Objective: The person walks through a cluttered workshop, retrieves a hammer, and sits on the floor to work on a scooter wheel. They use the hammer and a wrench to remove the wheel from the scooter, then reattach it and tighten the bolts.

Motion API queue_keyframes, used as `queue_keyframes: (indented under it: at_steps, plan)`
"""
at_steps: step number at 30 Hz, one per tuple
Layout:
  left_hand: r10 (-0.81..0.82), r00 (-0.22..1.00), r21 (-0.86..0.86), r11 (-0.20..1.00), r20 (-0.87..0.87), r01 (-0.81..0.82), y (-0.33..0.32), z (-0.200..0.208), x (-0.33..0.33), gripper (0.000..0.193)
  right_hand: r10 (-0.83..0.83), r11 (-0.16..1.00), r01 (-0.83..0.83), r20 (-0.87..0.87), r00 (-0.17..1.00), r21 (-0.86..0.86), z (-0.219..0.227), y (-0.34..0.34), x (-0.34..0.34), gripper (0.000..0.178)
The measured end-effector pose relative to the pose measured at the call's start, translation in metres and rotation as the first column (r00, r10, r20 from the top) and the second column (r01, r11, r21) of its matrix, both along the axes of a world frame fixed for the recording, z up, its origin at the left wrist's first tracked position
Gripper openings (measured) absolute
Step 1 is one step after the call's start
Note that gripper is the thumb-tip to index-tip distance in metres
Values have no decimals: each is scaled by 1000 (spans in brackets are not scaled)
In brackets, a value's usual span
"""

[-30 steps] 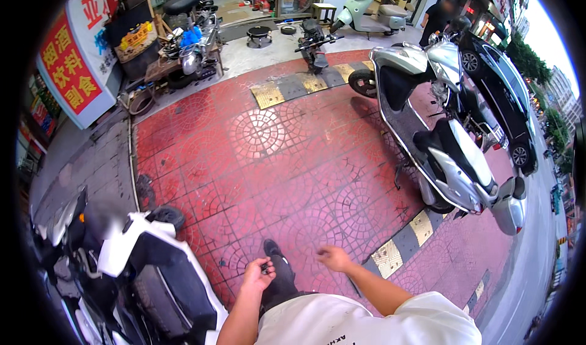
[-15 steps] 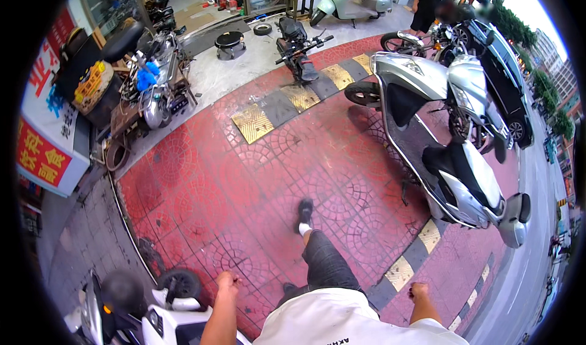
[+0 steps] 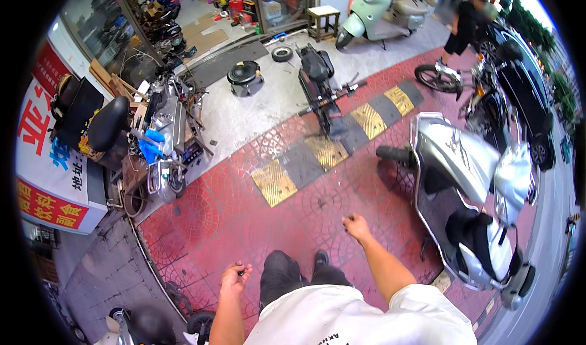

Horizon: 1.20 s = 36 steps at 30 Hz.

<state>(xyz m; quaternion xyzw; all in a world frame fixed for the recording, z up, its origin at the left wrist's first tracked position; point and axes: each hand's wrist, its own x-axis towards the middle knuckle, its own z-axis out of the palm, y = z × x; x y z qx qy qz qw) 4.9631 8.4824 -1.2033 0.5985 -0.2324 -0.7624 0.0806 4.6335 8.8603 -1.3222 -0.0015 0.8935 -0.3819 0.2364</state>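
Low over the red paving, my left hand [image 3: 236, 276] is curled, with a small dark thing showing at its fingers, too small to name. My right hand [image 3: 356, 226] reaches further forward, fingers curled in, and nothing shows in it. Neither hand touches any vehicle. Ahead, a small black bike with handlebars [image 3: 323, 95] stands at a black-and-yellow speed bump [image 3: 329, 151]. To the right of my right hand is a large silver scooter [image 3: 455, 156].
A workbench [image 3: 135, 173] with metal parts and a blue glove stands left, beside a sign [image 3: 61, 174]. Further off are a round black stool [image 3: 244, 73], a tyre [image 3: 282, 53], a small table [image 3: 323, 15], a pale green scooter [image 3: 372, 15] and a person in black [image 3: 465, 25]. A white scooter [image 3: 122, 327] is lower left.
I have moved forward, so the shop front, speed bump and bikes appear nearer. My right hand has swung forward and inward; my left stays low. The person at far right is more fully visible.
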Motion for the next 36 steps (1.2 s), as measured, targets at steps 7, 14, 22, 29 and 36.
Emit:
queue_keyframes:
  at_steps: [7, 14, 22, 29, 36]
  plan:
    - [253, 967, 187, 950, 5, -249, -138, -42, -132, 6, 493, 865, -498, -295, 818, 64, 142, -207, -226, 43]
    - [158, 987, 240, 960, -38, -144, -298, -11, -322, 6, 438, 738, -637, 561, 703, 221, 106, -199, -311, 54]
    - [-204, 975, -48, 979, -90, 200, -474, 89, -563, 13, -486, 873, 424, 515, 706, 242, 115, -250, -367, 26]
    - [-390, 917, -44, 918, 84, 395, -540, 64, -699, 14, 520, 656, -625, 347, 781, 423, 41, -300, -539, 24]
    - [-176, 940, 10, 983, 293, 181, -617, 81, -683, 16, -112, 918, 273, 474, 873, -287, 163, -571, -807, 20]
